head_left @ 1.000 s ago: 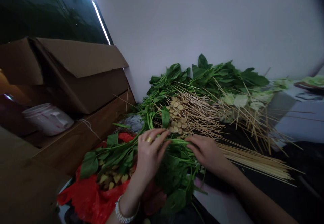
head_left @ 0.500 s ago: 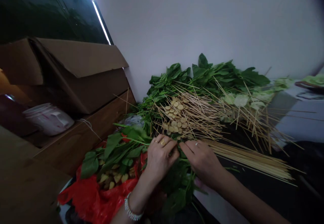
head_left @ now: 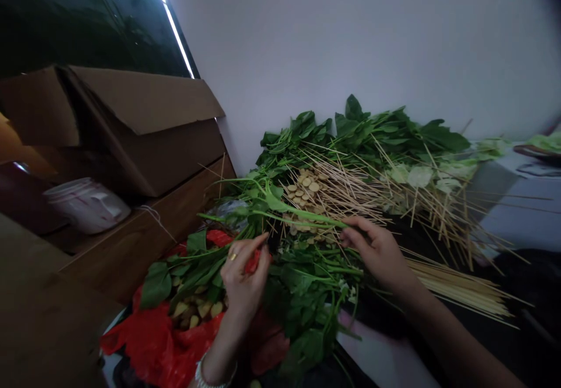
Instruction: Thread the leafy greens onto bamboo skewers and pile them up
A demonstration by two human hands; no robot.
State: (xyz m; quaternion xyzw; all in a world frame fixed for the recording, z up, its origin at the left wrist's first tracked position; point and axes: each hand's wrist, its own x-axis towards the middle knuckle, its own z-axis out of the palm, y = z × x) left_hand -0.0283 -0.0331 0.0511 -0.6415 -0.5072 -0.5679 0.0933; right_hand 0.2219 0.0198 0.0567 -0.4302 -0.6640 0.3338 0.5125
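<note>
My right hand [head_left: 379, 253] pinches the end of a long green stem of a leafy vegetable [head_left: 302, 214], which stretches leftward over the sliced pieces. My left hand [head_left: 245, 274] is below the leafy part, thumb and forefinger drawn close together; whether anything is between them I cannot make out. Loose leafy greens [head_left: 307, 294] lie between and below both hands. Left of my left hand, a red plastic bag [head_left: 149, 335] holds pale slices [head_left: 197, 309], with more green leaves [head_left: 158, 283] across it.
Skewered round slices [head_left: 302, 189] and a bundle of bare wooden skewers [head_left: 460, 288] lie beyond and right. Greens [head_left: 381, 128] are piled against the wall, skewered pale leaves [head_left: 416, 176] beside them. A cardboard box [head_left: 162, 148] and a white jug [head_left: 87, 204] stand at left.
My hands have moved apart, the left one to the left and the right one to the right. The stem in my right hand now extends across the middle.
</note>
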